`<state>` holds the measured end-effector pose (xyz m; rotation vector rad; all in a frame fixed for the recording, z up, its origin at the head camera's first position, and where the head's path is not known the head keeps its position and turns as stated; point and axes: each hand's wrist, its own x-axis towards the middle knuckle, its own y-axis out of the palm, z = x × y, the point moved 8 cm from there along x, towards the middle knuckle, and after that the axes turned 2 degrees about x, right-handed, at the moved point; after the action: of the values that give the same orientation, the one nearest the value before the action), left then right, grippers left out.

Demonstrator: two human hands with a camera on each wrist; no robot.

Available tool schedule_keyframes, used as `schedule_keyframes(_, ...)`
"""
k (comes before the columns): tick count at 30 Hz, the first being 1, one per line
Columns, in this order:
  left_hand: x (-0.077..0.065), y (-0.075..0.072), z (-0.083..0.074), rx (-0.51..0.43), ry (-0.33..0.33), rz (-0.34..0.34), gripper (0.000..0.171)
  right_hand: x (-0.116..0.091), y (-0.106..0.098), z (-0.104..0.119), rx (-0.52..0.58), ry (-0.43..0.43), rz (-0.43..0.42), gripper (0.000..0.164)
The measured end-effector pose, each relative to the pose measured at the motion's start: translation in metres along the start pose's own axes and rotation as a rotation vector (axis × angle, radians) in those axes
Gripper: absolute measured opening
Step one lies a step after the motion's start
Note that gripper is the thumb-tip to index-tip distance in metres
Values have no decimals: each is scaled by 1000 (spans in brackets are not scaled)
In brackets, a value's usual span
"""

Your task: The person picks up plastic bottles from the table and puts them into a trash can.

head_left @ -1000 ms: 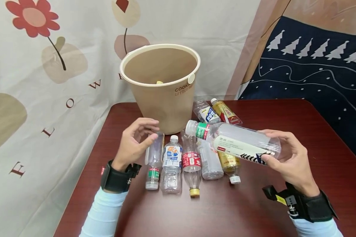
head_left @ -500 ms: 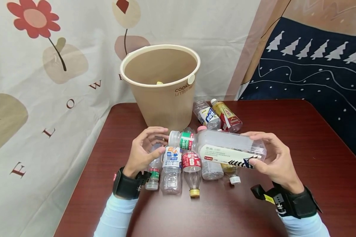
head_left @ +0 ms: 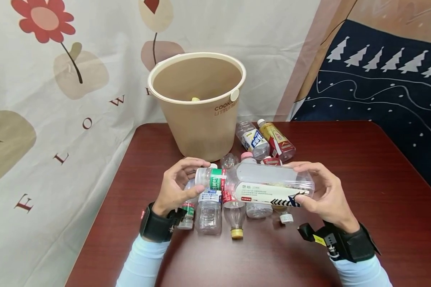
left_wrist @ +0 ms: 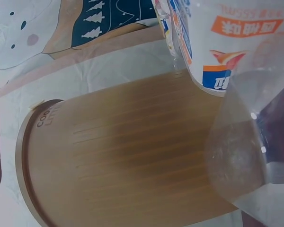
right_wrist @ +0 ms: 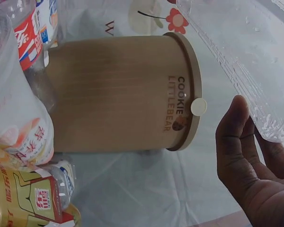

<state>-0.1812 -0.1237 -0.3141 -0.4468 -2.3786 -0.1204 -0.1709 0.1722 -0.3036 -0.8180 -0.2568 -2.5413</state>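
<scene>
Currently held bottle (head_left: 262, 181): sideways over the loose bottles (head_left: 209, 219) on the bench (head_left: 344, 147), in front of the bucket (head_left: 201, 125).
Right hand (head_left: 328, 193): fingers grasp its base end.
Left hand (head_left: 174, 185): fingers curve about the cap (head_left: 201, 176); cannot tell whether they touch.
Work in hand: apparently readying a two-handed hold.
Next move: probably calls for a firm left pinch at the cap, base steady.

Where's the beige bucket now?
Head view, upper middle: the beige bucket stands on the far side of the table, just left of the rear blue-labelled bottle, beyond the held bottle.
</scene>
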Motion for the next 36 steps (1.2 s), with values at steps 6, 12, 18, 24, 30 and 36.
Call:
schedule_keyframes(6,0,3,-2,-1,21,24,37,-1,2,-4,-17,15,0,59)
schedule_keyframes(12,-2,3,0,49,3,32,33,0,4,-7,-29,26,9,59)
schedule_keyframes(18,-3,3,1,124,-5,27,31,1,4,-8,-48,36,3,61)
schedule_keyframes(24,-3,2,3,176,-26,14,33,1,4,-9,-55,19,0,59)
schedule_keyframes(30,-3,2,0,160,-30,7,39,1,3,-12,-71,42,-5,60)
schedule_keyframes(36,-2,2,-4,155,-27,2,37,3,5,-10,-47,9,11,59)
